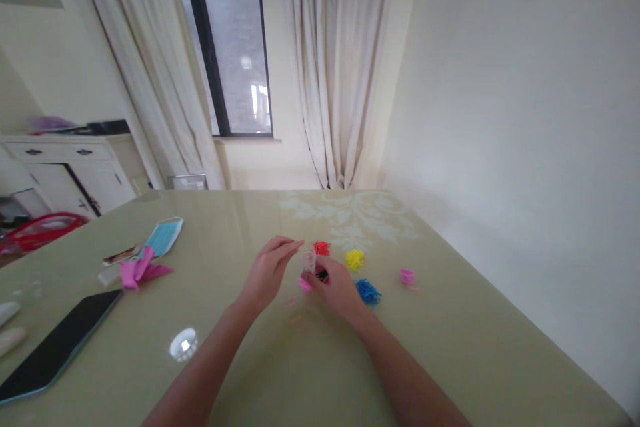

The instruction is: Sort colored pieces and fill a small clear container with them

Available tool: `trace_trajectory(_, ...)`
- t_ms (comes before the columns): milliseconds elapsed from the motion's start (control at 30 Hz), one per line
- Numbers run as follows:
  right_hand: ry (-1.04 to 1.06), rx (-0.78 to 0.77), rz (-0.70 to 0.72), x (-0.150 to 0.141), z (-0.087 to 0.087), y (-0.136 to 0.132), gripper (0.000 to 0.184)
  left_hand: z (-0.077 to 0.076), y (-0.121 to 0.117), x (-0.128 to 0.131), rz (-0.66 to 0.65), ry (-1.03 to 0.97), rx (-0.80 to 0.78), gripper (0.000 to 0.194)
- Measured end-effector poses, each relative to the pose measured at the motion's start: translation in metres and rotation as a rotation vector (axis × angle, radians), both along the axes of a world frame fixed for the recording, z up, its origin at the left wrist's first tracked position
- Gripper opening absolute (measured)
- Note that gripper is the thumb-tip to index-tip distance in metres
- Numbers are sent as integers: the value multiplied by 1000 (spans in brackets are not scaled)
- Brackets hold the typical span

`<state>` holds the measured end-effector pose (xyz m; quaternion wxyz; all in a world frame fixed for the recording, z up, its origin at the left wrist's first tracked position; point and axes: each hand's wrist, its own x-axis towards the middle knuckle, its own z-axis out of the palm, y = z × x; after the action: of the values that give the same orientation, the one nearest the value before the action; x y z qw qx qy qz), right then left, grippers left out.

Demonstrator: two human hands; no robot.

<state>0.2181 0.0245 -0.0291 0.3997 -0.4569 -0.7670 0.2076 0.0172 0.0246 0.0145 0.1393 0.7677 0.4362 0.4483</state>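
My right hand (340, 285) is closed around the lower part of a small clear container (309, 259), held upright over the table. Close above it is my left hand (267, 272), its fingertips pinched together near the container's mouth; whatever they hold is too small to make out. A bit of bright pink material (305, 285) shows under the right fingertips. Behind the hands lies a pile of red shreds (321, 248), with yellow shreds (355, 259) to its right. Blue shreds (369, 292) lie beside my right wrist. Farther right sits a small pink curled strip (407, 277).
A clear round dish (183, 345) stands left of my left forearm. On the table's left are a dark tablet (60, 340), a pink ribbon-like piece (143, 270) and a blue face mask (164, 237). A white wall (530, 147) borders the right edge.
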Motion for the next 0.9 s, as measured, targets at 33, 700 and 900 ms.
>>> trace_trajectory(33, 5, -8, 0, 1, 1, 0, 19, -7, 1, -4, 10, -36, -55, 33)
trace_trajectory(700, 3, -66, 17, 5, 5, 3, 22, -19, 1, -18, 99, -225, -278, 30)
trace_trajectory(900, 19, -65, 42, 8, 1, 6, 18, 23, 6, 3, 25, -138, -93, 24)
